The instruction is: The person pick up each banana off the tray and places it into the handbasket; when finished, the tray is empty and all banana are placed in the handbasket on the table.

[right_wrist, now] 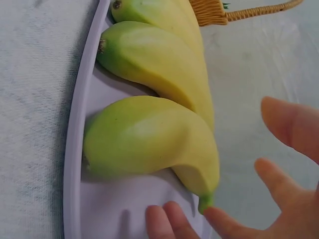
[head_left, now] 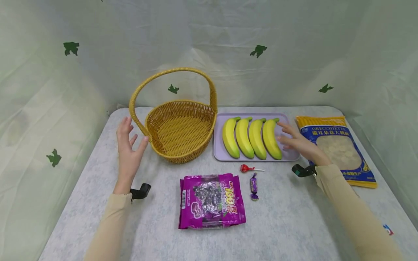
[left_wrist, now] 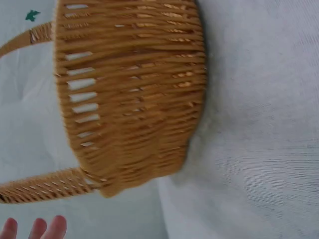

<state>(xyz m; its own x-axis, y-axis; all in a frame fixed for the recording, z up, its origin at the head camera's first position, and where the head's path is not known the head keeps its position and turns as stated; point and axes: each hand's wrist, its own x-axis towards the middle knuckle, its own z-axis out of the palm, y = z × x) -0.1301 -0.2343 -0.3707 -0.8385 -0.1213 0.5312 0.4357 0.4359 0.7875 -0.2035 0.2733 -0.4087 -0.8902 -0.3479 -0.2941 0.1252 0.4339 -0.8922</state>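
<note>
My left hand [head_left: 128, 145] is raised just left of the wicker basket [head_left: 183, 157], fingers spread and holding nothing. Its fingertips [left_wrist: 55, 229] show low in the left wrist view, beside the basket's handle [left_wrist: 45, 185]. Over the right end of the lilac tray [head_left: 290, 155] is my right hand [head_left: 302, 144], with nothing in its grasp. Several yellow bananas with green tips lie side by side on that tray. The rightmost banana [head_left: 271, 139] is nearest to the right hand; in the right wrist view, the fingers overlap the tray close to this banana's green stem [right_wrist: 205, 203].
In front lies a purple candy bag [head_left: 212, 203]. A red lollipop [head_left: 245, 168] and a purple wrapped candy [head_left: 254, 186] sit between it and the tray. The orecchiette pasta bag [head_left: 339, 148] lies at the right, partly under the right forearm in view. Pale curtains surround the table.
</note>
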